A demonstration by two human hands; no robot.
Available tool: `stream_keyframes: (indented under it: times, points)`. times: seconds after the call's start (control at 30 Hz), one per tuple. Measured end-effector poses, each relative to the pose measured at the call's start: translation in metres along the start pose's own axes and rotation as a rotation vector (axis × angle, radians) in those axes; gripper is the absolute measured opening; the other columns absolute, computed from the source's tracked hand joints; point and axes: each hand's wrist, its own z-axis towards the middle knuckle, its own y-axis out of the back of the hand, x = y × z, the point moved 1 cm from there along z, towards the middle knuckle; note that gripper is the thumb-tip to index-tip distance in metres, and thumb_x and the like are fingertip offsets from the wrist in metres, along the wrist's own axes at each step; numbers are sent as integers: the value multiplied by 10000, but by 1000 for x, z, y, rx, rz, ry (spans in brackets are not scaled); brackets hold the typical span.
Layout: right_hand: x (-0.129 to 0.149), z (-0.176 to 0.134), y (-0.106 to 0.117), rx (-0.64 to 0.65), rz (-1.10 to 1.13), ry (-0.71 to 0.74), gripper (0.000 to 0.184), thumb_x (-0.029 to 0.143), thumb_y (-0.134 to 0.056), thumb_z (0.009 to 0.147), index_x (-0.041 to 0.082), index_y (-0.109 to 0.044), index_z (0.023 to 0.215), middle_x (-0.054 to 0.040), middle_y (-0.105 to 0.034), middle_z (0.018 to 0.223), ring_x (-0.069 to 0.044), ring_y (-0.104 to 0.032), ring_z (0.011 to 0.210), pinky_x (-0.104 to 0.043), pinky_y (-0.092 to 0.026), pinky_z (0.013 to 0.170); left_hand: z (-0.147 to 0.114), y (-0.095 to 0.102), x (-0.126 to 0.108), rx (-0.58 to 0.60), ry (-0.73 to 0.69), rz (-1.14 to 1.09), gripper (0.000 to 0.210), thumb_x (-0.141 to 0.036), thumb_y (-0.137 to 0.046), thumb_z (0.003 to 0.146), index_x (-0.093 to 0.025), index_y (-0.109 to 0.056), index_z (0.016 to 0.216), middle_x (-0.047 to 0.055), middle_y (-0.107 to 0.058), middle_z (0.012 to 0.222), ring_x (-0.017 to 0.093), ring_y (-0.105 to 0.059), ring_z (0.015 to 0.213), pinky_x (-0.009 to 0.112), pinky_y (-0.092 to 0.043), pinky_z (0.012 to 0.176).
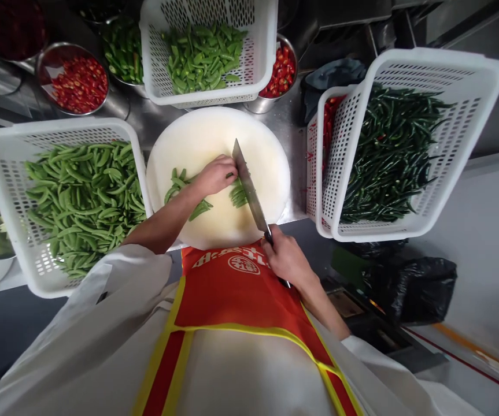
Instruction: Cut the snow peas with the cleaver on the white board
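Nearest in my head view lies a red apron (232, 300) with yellow edging. Just beyond it, the right hand (287, 254) is closed round the black handle of a knife (250, 188), whose long axis runs obliquely: handle back toward the apron and rightward, tip away and slightly left. The grey, pointed blade, specked with green, is over a round white cutting board (270, 150). Cut green pieces (238, 196) lie side by side along its left face. Apart from the right hand, the left hand (217, 174) curls beside the blade; I cannot tell whether its fingertips grip the dark bit showing there. Green pods (199, 209) lie on both sides of that wrist. Farther out I see a left basket (58, 126) of pods, a right basket (440, 55) of dark green peppers (392, 156) and a far basket (266, 40).
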Motion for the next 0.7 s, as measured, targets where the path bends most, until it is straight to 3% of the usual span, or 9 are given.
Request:
stream_keyframes:
  times: [0.2,0.33,0.43,0.53,0.63,0.7]
  points:
    - [-1,36,-29,-63,-20,-21,307,286,-421,947,158,-557,1191,-128,-741,886,-254,-649,750,-308,-335,650,1,-1,3,-45,17,44,179,-193,-558,894,-234,-723,842,63,-695,1002,253,-610,1086,439,-472,1036]
    - [-12,41,-34,-145,101,50,282,305,-436,914,187,-574,1129,-81,-715,822,-237,-640,725,-300,-372,655,3,6,1,-75,49,45,148,-189,-572,872,-215,-705,814,64,-685,983,238,-628,1032,417,-505,1013]
    - [-27,28,-40,-240,309,63,170,366,-471,907,227,-555,957,2,-644,670,-192,-599,624,-282,-401,630,7,10,-1,-182,133,46,148,-188,-546,892,-208,-691,870,73,-673,1033,229,-639,1026,406,-523,1009]
    - [-51,13,-50,-297,628,7,203,428,-542,885,242,-484,828,54,-576,573,-152,-557,520,-269,-419,571,15,2,-8,-260,173,80,235,-233,-548,930,-196,-664,1131,125,-632,1294,272,-565,1268,454,-436,1149]
    - [-79,9,-63,-209,1085,-103,274,432,-626,786,253,-420,801,84,-550,546,-131,-509,414,-265,-409,461,15,-22,-23,-202,210,158,466,-338,-586,937,-152,-564,1364,180,-465,1547,341,-360,1488,519,-268,1261]
    - [-93,12,-71,-146,1258,-156,339,446,-654,715,263,-378,790,101,-524,523,-122,-461,366,-262,-388,400,6,-41,-37,-191,239,202,556,-408,-581,942,-153,-519,1433,178,-386,1611,366,-275,1535,550,-205,1279]
